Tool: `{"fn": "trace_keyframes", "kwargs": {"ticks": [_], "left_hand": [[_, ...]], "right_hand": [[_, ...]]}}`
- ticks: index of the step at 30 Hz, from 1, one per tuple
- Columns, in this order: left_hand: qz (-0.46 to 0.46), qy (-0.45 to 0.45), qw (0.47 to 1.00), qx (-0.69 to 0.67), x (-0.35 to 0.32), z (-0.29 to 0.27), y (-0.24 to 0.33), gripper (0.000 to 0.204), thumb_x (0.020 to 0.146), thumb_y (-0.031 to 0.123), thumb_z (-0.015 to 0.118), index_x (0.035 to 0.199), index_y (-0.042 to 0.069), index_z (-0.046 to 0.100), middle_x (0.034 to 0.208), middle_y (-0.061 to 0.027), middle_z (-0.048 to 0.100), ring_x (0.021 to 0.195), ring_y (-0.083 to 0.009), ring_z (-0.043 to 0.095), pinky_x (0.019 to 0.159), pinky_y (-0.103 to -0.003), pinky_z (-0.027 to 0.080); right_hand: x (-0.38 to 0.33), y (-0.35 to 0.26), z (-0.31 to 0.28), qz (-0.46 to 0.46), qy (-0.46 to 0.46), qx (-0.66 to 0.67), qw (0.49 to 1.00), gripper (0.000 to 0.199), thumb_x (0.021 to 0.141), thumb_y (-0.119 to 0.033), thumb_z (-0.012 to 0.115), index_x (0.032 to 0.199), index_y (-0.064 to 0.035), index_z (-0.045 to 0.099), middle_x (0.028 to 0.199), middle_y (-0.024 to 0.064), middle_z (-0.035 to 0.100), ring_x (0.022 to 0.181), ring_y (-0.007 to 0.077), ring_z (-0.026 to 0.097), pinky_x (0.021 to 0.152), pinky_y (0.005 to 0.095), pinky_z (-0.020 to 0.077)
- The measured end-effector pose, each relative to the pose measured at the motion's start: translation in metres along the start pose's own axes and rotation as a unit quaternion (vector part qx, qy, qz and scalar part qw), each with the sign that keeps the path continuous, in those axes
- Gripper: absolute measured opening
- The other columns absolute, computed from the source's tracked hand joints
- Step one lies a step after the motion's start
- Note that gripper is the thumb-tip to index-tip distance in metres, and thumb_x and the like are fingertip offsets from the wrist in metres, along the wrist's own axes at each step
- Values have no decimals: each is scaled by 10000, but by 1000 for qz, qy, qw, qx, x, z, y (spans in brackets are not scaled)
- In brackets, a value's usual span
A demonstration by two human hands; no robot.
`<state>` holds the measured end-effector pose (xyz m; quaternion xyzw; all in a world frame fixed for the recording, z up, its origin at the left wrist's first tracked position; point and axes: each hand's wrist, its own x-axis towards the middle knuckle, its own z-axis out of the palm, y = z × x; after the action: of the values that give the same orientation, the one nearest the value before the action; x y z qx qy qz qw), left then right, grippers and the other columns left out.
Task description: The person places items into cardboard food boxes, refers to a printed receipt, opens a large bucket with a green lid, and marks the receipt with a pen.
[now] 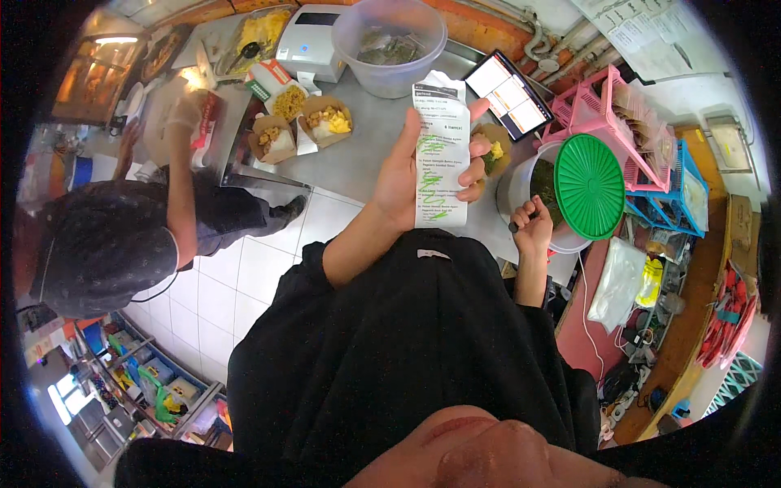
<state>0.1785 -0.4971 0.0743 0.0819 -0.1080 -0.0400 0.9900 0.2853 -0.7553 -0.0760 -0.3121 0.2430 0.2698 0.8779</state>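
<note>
- Looking through the head camera from far off, I see a long metal counter [370,122], with food set out on it.
- At the back is a big clear tub [382,80] with dark green stuff inside. I see another tub [508,183] on my right.
- By that tub, a round green lid [590,187] stands up on its side, so the tub is open.
- Behind it, a tablet [508,95] has its screen lit.
- To the left sit 2 open brown food boxes [281,156] with food in them. I see 1 more food box [494,130] partly hidden behind my fingers. Filling looks at least partly done; shutting them is left, I think.
- My paper slip [440,183] is held up over the counter's near edge. Green marks cross several lines, so I guess much of the checking is done. I can't tell if any is left.
- My left hand [394,179] grips the slip, thumb and fingers at its 2 sides.
- My right hand [533,232] is curled round a small dark thing [513,227], maybe a pen.
</note>
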Motion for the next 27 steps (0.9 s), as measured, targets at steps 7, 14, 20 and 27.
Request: {"fn": "trace_keyframes", "kwargs": {"ticks": [7, 14, 20, 27], "left_hand": [[-1, -3, 1000, 0, 0, -2, 0, 747, 905, 618, 278, 1442, 108, 182, 949, -43, 418, 698, -131, 369, 611, -277, 353], [-5, -4, 1000, -4, 1, -2, -1, 749, 903, 619, 282, 1442, 109, 183, 949, -41, 418, 699, -132, 372, 613, -279, 357], [-3, -9, 1000, -6, 2, -3, 5, 744, 904, 617, 287, 1437, 106, 192, 959, -46, 413, 710, -135, 370, 619, -282, 365], [124, 6, 989, 76, -10, -17, 64, 683, 910, 560, 350, 1422, 123, 231, 960, -33, 413, 733, -129, 369, 621, -281, 353]], "right_hand": [[2, 0, -2, -10, 14, -10, 1000, 83, 911, -169, 477, 865, -100, 484, 650, -11, 398, 521, 102, 292, 451, 235, 254], [8, 0, -10, -8, 16, -4, 1000, 84, 888, -174, 522, 875, -120, 459, 642, -9, 391, 510, 109, 300, 439, 239, 246], [10, -1, -14, -1, 0, 5, 1000, 95, 900, -175, 504, 852, -102, 467, 645, -10, 393, 516, 104, 294, 446, 237, 245], [2, 0, -4, -8, 0, 5, 1000, 93, 909, -161, 481, 844, -94, 481, 652, -7, 396, 521, 108, 308, 454, 239, 265]]}}
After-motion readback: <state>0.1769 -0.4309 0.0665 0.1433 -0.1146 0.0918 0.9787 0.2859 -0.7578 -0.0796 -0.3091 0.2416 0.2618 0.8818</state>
